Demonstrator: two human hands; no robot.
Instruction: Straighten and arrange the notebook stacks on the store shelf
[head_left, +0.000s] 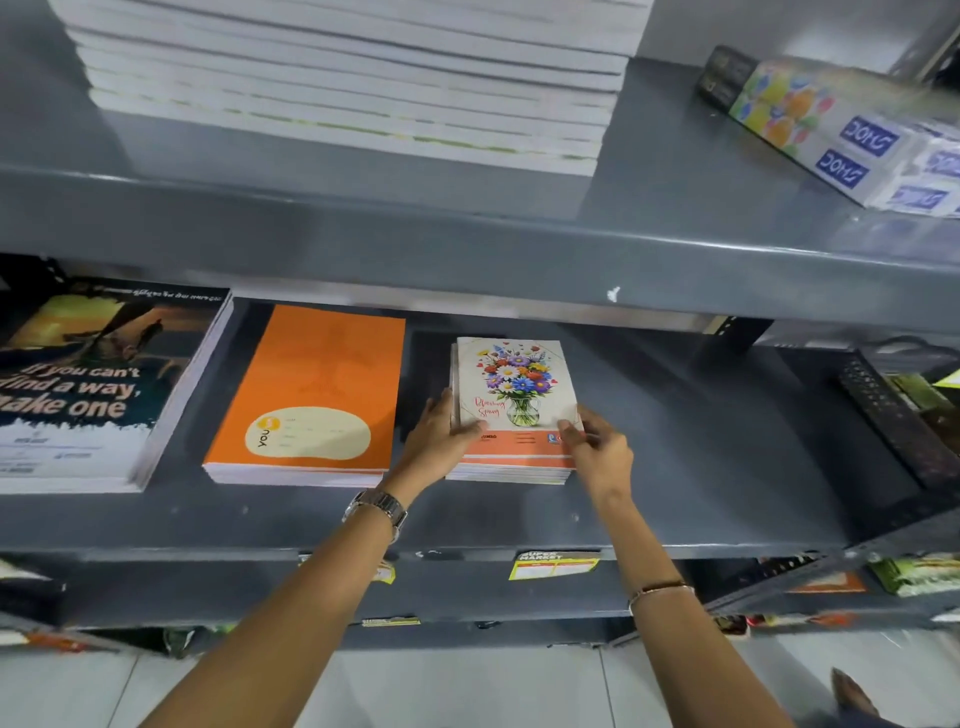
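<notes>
A small stack of flower-cover notebooks lies on the grey middle shelf, right of centre. My left hand grips the stack's left near corner, thumb on the top cover. My right hand holds the right near corner of the same stack. To its left lies an orange notebook stack, and further left a dark-cover stack reading "make one". The top flower notebook sits slightly askew on those beneath it.
The upper shelf carries a tall white notebook stack and packs of DOMS boxes at the right. A black perforated upright bounds the shelf's right side. Labels stick to the shelf's front lip. Lower shelves hold more goods.
</notes>
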